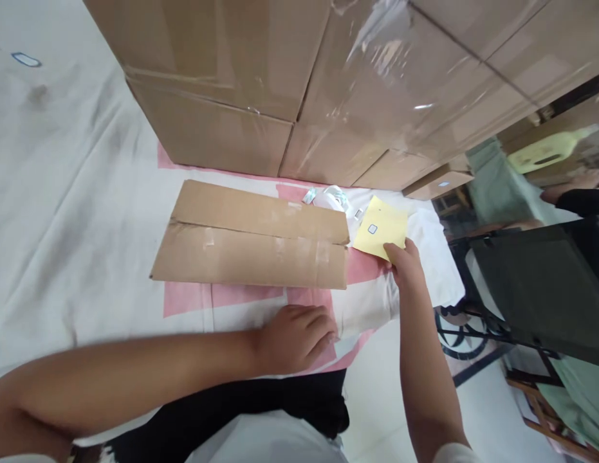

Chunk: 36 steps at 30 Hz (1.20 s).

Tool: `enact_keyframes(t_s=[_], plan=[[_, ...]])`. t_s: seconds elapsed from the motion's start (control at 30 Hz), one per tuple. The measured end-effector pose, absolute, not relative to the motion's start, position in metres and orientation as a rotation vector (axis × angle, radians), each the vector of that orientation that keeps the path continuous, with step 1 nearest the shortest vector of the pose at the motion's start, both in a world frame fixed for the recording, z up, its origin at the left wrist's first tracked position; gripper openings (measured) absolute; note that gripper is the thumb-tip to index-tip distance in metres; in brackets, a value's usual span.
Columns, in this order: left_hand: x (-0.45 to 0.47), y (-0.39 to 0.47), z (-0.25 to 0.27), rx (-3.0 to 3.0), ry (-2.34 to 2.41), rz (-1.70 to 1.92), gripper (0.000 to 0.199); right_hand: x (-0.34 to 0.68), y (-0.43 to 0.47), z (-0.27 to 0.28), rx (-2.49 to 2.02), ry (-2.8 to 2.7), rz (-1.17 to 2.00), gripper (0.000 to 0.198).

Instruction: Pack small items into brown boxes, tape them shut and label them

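Observation:
My right hand (404, 258) pinches the near right corner of a sheet of yellow paper (386, 222), thumb on top. A small white sticker-like mark with a dark border is on the paper. My left hand (296, 339) rests on the pink and white cloth (246, 299) with its fingers loosely curled, and nothing shows in it. Between my hands and the stacked boxes lies a flat cardboard box (255, 257), its centre seam partly taped. A roll of clear tape (332, 198) sits beyond the box's right end, close to the paper.
A wall of large taped cardboard boxes (231, 122) stands along the far side. A smaller box (439, 182) is at its right end. On the right are a dark panel (545, 283), a pale yellow bottle (545, 151) and another person's hand (576, 183).

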State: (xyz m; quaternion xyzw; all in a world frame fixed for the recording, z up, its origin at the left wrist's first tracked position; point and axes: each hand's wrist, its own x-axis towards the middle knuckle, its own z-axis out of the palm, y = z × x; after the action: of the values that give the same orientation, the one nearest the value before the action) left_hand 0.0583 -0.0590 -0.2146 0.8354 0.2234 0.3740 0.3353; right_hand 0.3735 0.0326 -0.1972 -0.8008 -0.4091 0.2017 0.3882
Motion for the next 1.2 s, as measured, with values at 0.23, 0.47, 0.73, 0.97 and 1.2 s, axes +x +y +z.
enact_keyframes(t_s=[0.23,0.47,0.73,0.97,1.2], plan=[[0.056,-0.061,-0.216,2.194,0.549,0.934,0.017,0.377,0.089,-0.197,-2.328,-1.786,-0.141,0.066],[0.055,-0.062,-0.218,2.216,0.550,0.901,0.015,0.386,0.145,-0.209,-2.395,-2.004,0.138,0.056],[0.056,-0.062,-0.220,2.243,0.529,0.784,0.016,0.376,0.147,-0.206,-2.530,-1.886,-0.042,0.062],[0.057,-0.064,-0.222,2.275,0.533,0.740,0.018,0.370,0.158,-0.209,-2.579,-1.758,-0.071,0.059],[0.058,-0.064,-0.225,2.281,0.524,0.728,0.013,0.383,0.153,-0.219,-2.147,-1.813,-0.057,0.047]])
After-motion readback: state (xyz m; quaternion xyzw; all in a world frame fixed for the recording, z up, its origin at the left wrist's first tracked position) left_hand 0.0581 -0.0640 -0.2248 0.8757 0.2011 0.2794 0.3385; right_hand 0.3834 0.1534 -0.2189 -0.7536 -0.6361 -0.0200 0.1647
